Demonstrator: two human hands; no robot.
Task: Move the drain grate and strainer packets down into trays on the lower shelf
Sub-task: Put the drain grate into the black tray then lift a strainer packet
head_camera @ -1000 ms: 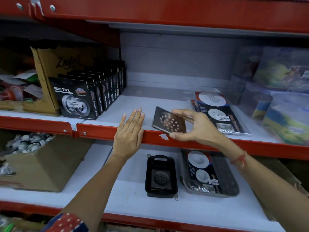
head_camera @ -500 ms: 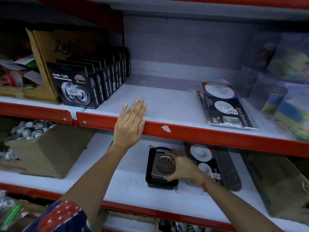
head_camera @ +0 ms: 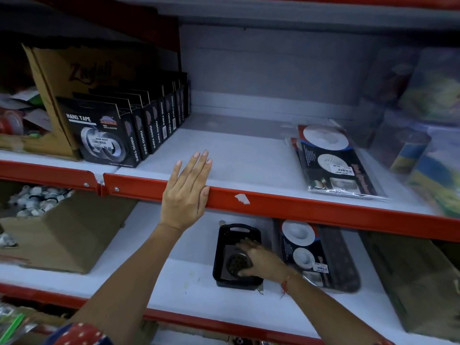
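Nearest, on the white lower shelf (head_camera: 174, 277), the right hand (head_camera: 261, 261) reaches into a small black plastic tray (head_camera: 224, 245) with a cut-out handle slot at its far end. Its fingers curl over a square metal drain grate (head_camera: 235, 265) with a round perforated centre, which lies flat in the tray; the fingertips touch it, but I cannot tell whether they grip it or merely rest on it. A red thread circles that wrist. Just beside, to the right, a longer dark tray (head_camera: 346, 265) holds glossy strainer packets (head_camera: 306, 252) showing white round discs. At the left sits a brown cardboard box (head_camera: 62, 235) of small white fittings. Above, the left hand (head_camera: 185, 192) lies flat and open, fingers spread on the red metal shelf edge (head_camera: 298, 206), holding nothing. On the upper shelf, more strainer packets in clear crinkled plastic (head_camera: 333, 163) lie stacked at the right, and a row of black card boxes of nano tape (head_camera: 119, 135) stands upright at the left.
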